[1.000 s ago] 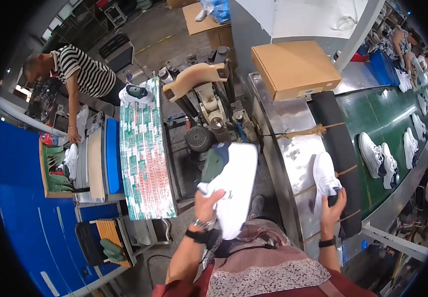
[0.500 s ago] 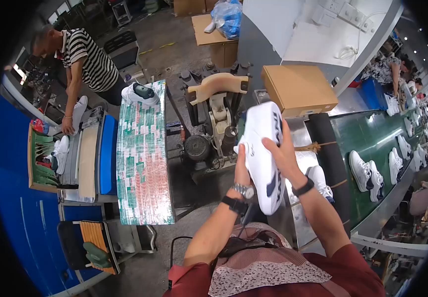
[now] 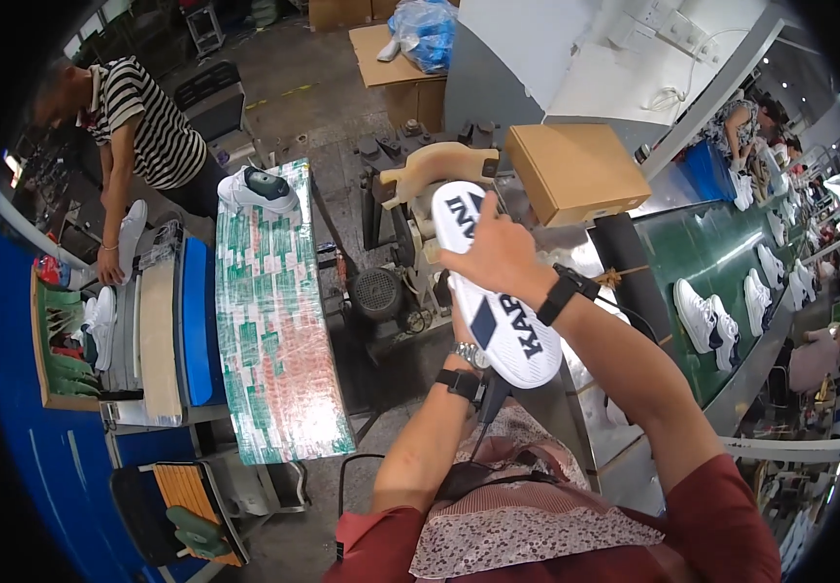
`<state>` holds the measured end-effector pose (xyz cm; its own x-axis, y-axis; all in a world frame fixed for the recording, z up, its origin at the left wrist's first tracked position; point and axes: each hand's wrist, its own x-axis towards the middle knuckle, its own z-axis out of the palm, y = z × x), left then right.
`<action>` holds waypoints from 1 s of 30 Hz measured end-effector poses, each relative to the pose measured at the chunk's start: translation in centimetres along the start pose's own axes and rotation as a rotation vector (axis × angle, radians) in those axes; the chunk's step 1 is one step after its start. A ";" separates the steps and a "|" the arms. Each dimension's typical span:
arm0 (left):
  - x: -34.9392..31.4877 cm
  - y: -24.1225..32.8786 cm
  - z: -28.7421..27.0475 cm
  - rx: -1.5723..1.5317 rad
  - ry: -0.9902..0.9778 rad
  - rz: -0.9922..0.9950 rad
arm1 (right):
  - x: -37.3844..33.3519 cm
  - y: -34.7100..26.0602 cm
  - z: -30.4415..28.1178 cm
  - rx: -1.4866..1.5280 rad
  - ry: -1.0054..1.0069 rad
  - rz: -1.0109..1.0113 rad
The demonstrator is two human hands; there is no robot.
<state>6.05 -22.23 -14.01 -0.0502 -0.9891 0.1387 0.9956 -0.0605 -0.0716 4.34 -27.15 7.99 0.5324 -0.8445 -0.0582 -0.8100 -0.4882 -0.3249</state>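
Note:
A white sneaker point(image 3: 529, 361) is in front of me with its sole facing up, marked with dark lettering and dark blue patches. My left hand point(image 3: 460, 319) holds it from the left and below, with most of its fingers hidden behind the shoe. Across the middle of the sole lies my right hand point(image 3: 503, 255), thumb at the left edge and index finger stretched toward the far end; its other fingers curl at the right edge. Beyond the shoe stands a machine with a curved tan pad point(image 3: 439, 167).
To the left, a plastic-wrapped board point(image 3: 279, 360) bears another white sneaker point(image 3: 257, 188). A cardboard box point(image 3: 575, 173) sits beyond my right hand. White sneakers point(image 3: 700, 316) stand on a green conveyor point(image 3: 677, 243) at right. A co-worker in a striped shirt point(image 3: 153, 126) reaches toward a shoe at far left.
The sneaker has turned so its sole, earlier facing right, now faces up. My right hand has moved left from its side onto the sole. The view has shifted slightly.

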 end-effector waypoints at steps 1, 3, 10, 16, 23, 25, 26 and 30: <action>0.4 -1.9 4.5 0.065 0.480 -0.069 | 0.7 4.0 -0.2 0.042 0.043 0.066; -1.5 -2.4 3.9 0.319 0.414 0.043 | -2.1 4.3 1.4 0.028 0.112 -0.027; -11.4 -2.7 1.5 0.457 0.385 -0.463 | -3.4 4.5 0.9 0.061 0.105 0.008; -5.8 -5.9 6.9 0.161 0.500 0.064 | -4.0 4.9 2.0 0.137 0.127 0.021; -6.0 -7.0 6.4 0.118 0.383 0.143 | -5.2 5.5 3.0 0.192 0.259 -0.021; -5.7 -7.0 6.3 0.136 0.383 0.150 | -5.4 5.5 3.0 0.202 0.295 -0.028; -5.7 -7.1 6.2 0.134 0.387 0.156 | -5.5 5.4 3.0 0.220 0.303 -0.030; -5.3 -7.1 5.2 0.159 0.377 0.185 | -5.6 5.6 3.1 0.202 0.337 -0.040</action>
<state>-0.32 -15.87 -9.13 0.1339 -0.9631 -0.2335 0.9888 0.1143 0.0955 -2.38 -24.47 3.62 0.4247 -0.8671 0.2602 -0.7078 -0.4973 -0.5018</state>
